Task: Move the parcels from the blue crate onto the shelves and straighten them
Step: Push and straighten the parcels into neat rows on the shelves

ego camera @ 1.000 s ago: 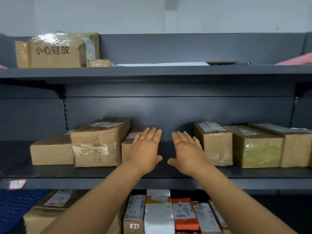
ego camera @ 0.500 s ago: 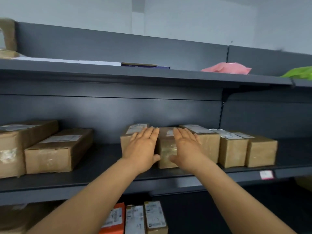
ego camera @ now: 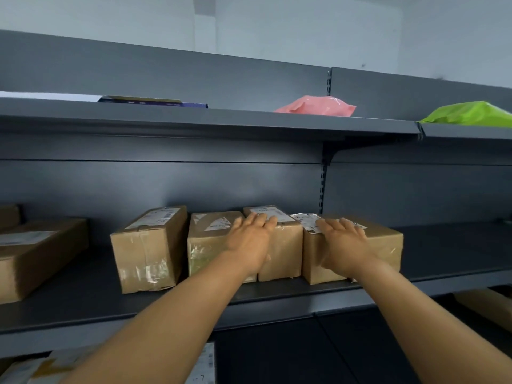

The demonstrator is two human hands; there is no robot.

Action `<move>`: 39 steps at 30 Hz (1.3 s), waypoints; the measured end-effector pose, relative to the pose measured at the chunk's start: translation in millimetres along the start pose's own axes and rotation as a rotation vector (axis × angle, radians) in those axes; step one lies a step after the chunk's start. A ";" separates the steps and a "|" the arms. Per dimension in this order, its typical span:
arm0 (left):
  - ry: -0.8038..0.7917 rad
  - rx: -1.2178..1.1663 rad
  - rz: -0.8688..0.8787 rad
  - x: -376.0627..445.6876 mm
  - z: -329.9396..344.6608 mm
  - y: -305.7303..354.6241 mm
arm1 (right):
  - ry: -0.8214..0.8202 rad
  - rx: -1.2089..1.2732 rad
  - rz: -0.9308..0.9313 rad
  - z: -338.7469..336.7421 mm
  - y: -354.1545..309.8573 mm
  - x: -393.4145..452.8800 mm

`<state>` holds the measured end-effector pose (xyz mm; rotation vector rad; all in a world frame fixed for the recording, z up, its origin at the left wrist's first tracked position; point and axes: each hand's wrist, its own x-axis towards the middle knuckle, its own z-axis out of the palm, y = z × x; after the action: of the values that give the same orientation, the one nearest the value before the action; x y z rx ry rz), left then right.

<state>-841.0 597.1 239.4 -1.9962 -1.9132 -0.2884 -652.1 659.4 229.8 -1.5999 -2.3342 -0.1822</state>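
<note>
On the middle shelf four brown parcels stand side by side, their short faces turned out towards the aisle, presumably so the labels on top can be read from where the person stands. Both hands are up against this row. The left hand lies flat, fingers straight and together, across the seam between the second parcel and the third parcel; it grips nothing, it only presses. The right hand, at 3 o'clock from the left one, is spread the same way over the front top edge of the fourth parcel, fingers extended, nothing pinched. Open palms suit this job: I judge the person is squaring the boxes, pushing their fronts into one line and closing the gaps, not lifting any of them.

The first parcel, at 9 o'clock from the left hand, sits a little apart from its neighbour and slightly skewed, so it looks like the one left to nudge. Further out at 9 o'clock a longer carton lies well apart from the row.

On the top shelf, at 12 o'clock from the hands, a pink mailer bag lies flat, with a green bag at 2 o'clock and a thin dark flat packet at 11 o'clock. The blue crate is not in view.
</note>
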 end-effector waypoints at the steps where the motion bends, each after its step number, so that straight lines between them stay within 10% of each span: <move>1: -0.003 0.006 -0.009 3.6 2.6 -0.2 | -0.009 0.004 -0.014 2.4 1.5 2.6; 39: -0.004 -0.084 -0.163 -78.8 -14.2 -142.6 | 0.058 0.032 -0.112 13.6 -165.3 -7.8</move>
<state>-986.1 521.7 238.4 -1.8954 -2.1025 -0.4137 -805.1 595.0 225.5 -1.4307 -2.3717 -0.2111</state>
